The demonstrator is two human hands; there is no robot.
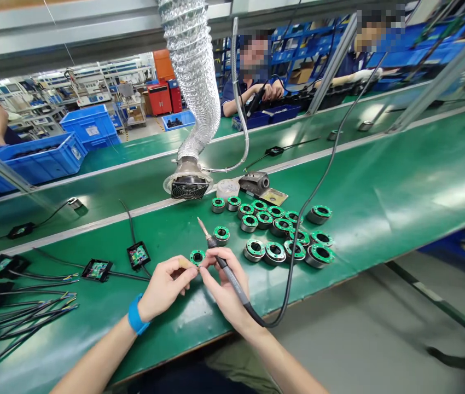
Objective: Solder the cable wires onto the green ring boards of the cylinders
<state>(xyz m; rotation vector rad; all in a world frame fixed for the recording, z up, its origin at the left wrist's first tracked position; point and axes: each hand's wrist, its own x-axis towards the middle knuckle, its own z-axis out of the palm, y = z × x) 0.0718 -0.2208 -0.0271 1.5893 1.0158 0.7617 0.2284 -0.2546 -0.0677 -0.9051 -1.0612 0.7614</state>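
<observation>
My right hand point(226, 282) is closed around a soldering iron point(232, 282), whose tip points up and to the left. Thumb and fingers of my left hand point(170, 282) are pinched together and meet the right fingertips; whatever small thing lies between them is too small to make out. Just beyond the fingertips sits a motor ring with a green circuit board point(197, 257). A similar ring point(221, 235) stands a little farther off. Several more rings point(274, 253) are grouped to the right. A black box with a circuit board point(138, 255) lies left of my hands.
A fume extractor hose point(193, 82) hangs above an iron stand point(256, 183). The iron's cable point(320, 186) crosses the rings. More boxes with cables point(0, 265) lie left. Behind are blue bins point(44, 164) and people at work.
</observation>
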